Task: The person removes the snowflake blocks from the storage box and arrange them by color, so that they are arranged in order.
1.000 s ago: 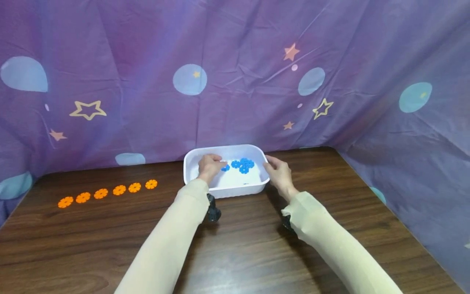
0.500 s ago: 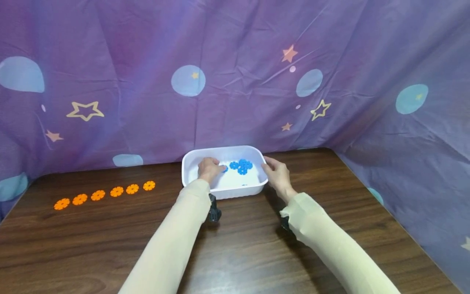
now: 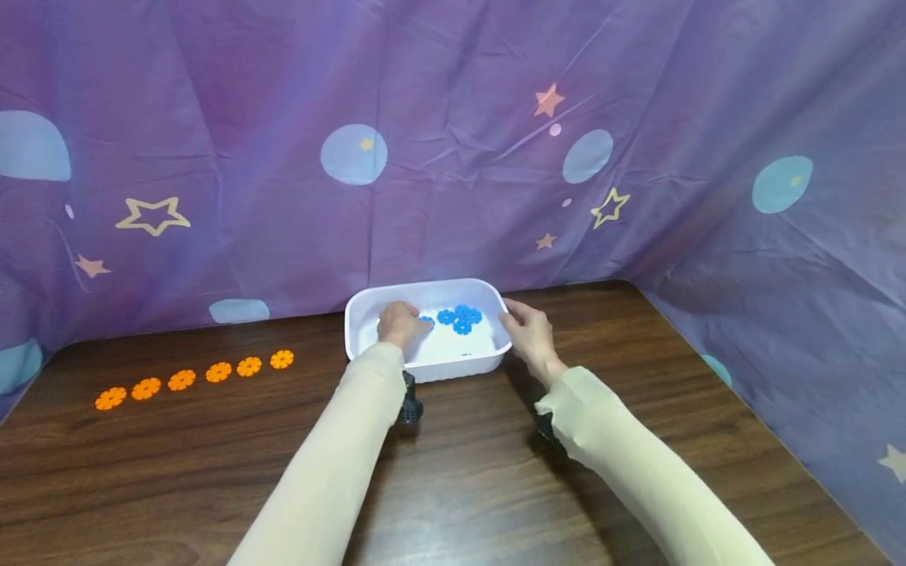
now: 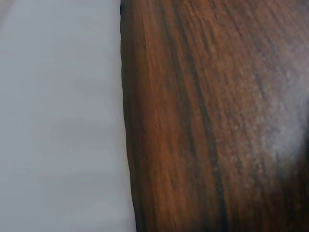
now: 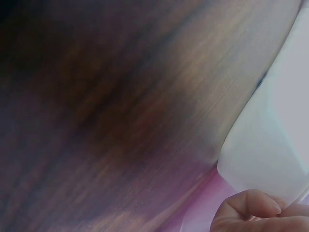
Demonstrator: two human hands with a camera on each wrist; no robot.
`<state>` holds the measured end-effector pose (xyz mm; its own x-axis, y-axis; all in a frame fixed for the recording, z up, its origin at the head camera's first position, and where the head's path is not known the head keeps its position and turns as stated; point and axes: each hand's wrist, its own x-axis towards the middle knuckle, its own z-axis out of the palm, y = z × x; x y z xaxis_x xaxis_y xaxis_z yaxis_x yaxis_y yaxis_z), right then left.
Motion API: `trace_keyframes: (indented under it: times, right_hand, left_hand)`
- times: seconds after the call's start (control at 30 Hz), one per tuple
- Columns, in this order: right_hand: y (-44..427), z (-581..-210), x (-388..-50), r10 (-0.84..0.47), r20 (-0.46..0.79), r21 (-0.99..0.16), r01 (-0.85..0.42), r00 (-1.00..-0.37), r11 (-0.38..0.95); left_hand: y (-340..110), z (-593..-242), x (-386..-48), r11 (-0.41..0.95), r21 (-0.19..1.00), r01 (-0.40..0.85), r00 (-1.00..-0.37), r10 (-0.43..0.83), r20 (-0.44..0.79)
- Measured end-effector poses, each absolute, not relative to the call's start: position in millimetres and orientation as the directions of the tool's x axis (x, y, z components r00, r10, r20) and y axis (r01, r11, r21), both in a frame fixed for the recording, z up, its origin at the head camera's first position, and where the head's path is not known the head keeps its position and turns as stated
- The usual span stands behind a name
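Note:
A white plastic tray stands against the back curtain, its front wall filling the left of the left wrist view. My left hand is down inside its left half. The thumb lies over a blue snowflake-shaped plastic disc; whether the fingers pinch it is hidden. Several more blue discs lie clustered to the right in the tray. My right hand holds the tray's right rim. In the right wrist view, the thumb and fingers of that hand grip the edge of the white tray.
Several orange snowflake-shaped discs form a slanting row on the wooden table, left of the tray. Behind the table hangs a purple curtain with stars and balloons; it also runs down the right side.
The head view has shifted slightly to the right. My left thumb has come down over the blue disc, which keeps its place in the tray. The right hand stays on the rim.

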<state>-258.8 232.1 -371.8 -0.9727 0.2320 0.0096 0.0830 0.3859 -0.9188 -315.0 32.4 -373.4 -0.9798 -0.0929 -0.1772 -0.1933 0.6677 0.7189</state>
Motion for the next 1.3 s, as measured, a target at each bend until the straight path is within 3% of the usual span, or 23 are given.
trace_keyframes:
  times: [0.23, 1.3]
  right_hand:
    - [233, -372, -260, 0.234, 0.012, -0.916, 0.083, -0.972, 0.392]
    - [232, -372, -259, 0.246, 0.008, -0.914, 0.093, -0.969, 0.395]
  left_hand:
    - [33, -362, -299, 0.676, 0.713, -0.186, -0.982, -0.097, -0.164]
    - [36, -363, -300, 0.719, 0.689, -0.087, -0.996, -0.047, -0.076]
